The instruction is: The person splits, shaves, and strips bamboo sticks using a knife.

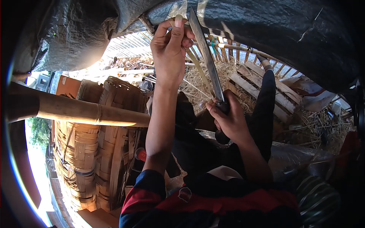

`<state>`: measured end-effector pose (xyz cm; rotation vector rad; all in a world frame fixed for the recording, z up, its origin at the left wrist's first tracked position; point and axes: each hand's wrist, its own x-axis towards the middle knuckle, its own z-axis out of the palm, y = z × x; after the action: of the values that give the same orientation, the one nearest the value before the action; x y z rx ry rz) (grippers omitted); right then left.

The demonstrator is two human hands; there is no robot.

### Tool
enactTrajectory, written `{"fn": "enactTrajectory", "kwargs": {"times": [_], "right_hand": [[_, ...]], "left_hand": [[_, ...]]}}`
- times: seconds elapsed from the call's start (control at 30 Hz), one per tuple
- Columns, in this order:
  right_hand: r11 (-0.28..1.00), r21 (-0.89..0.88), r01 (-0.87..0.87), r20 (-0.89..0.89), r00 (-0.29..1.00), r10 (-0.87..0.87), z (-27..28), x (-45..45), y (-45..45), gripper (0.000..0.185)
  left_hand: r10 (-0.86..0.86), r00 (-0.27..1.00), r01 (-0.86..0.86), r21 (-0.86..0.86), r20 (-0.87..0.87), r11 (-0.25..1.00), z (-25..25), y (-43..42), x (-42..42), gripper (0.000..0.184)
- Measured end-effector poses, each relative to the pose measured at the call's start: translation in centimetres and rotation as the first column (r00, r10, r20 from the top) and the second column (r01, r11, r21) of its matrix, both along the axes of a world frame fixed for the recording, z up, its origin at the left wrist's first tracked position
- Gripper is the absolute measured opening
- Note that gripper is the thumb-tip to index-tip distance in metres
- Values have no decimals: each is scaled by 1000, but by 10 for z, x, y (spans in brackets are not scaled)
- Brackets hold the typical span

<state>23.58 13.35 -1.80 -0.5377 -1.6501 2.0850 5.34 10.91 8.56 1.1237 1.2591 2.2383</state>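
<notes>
My left hand (169, 53) is raised near the top middle, its fingers closed on the upper end of a thin, pale bamboo strip (200, 71). The strip slants down to the right, its lower end close to my right hand (232, 118). My right hand is wrapped round the dark handle of a long knife (208, 57). The blade points up and away from me, and its tip is just right of my left fingertips. Whether those fingers touch the blade I cannot tell. Part of the handle is hidden by my right hand.
Woven bamboo baskets (78, 159) stand at my left, with a thick bamboo pole (87, 110) crossing over them. Dark plastic sheeting (243, 19) hangs low ahead. Beyond my legs lie straw (195, 81), wooden slats (266, 91) and a bamboo slat fence (228, 51).
</notes>
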Motion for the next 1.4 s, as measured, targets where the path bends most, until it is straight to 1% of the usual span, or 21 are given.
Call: {"fn": "enactTrajectory", "kwargs": {"times": [0.03,0.13,0.2,0.23,0.3,0.37,0.4,0.43,0.53,0.57,0.63,0.7,0.83,0.87,0.97,1.07,1.1,1.23,1.33,1.37,1.4], "right_hand": [[998,56,16,-42,999,-13,2,0,-1,27],[999,33,5,-95,996,-2,17,2,-2,27],[998,60,10,-89,996,-5,23,3,0,27],[997,80,-1,-68,998,6,29,3,2,27],[995,98,-11,-49,999,16,45,3,5,27],[997,-61,-44,-38,998,42,62,4,6,27],[997,-62,-41,-38,999,39,61,1,6,27],[999,31,-7,-91,996,10,58,-3,6,27],[987,157,27,-142,990,-5,54,-3,8,28],[985,172,0,-110,994,19,54,-2,7,28],[982,187,-37,-75,996,52,58,4,6,28],[996,8,-92,-49,995,92,70,14,5,27],[994,-34,-108,-57,993,106,79,25,8,25],[994,-29,-106,-56,993,104,79,27,7,25],[996,-63,-68,-42,997,66,78,29,9,25],[999,-9,-31,-39,999,31,76,29,9,26],[997,69,-16,-60,998,20,72,27,8,26],[987,159,-11,-80,996,24,68,28,18,25],[999,1,-45,-84,995,45,72,37,28,20],[1000,-16,-3,-105,994,1,68,40,33,20],[1000,-12,22,-71,997,-23,71,42,38,21]], "left_hand": [[-4,1000,4,-1,4,1000,1,1,5,15],[-2,999,3,33,-35,999,3,6,20,20],[113,977,-117,-8,-179,993,3,8,25,25],[112,977,-116,-11,-180,993,2,7,25,25],[312,860,-344,-7,-403,939,2,6,24,25],[343,839,-416,-92,-422,905,0,0,30,25],[374,815,-487,-172,-442,856,-1,-2,32,25],[396,794,-507,-141,-462,850,-7,-2,31,23],[433,810,-499,-77,-397,863,-9,-5,37,27],[422,830,-457,-10,-364,890,-8,-7,34,27],[424,833,-454,0,-356,891,2,-10,34,26],[412,837,-448,-18,-360,894,12,-15,36,24],[418,820,-452,7,-391,892,17,-8,40,26],[402,858,-427,-11,-320,904,10,-2,40,22],[435,746,-542,-79,-504,837,-4,-1,49,19],[445,779,-516,-49,-441,855,-8,-1,60,17],[441,782,-512,-49,-441,858,-7,0,60,17],[468,750,-539,-23,-467,842,-5,-6,56,16],[482,696,-486,145,-533,862,-2,-2,50,26],[507,718,-548,63,-477,834,4,-4,63,27],[545,671,-641,-24,-503,767,14,-6,67,23]]}}
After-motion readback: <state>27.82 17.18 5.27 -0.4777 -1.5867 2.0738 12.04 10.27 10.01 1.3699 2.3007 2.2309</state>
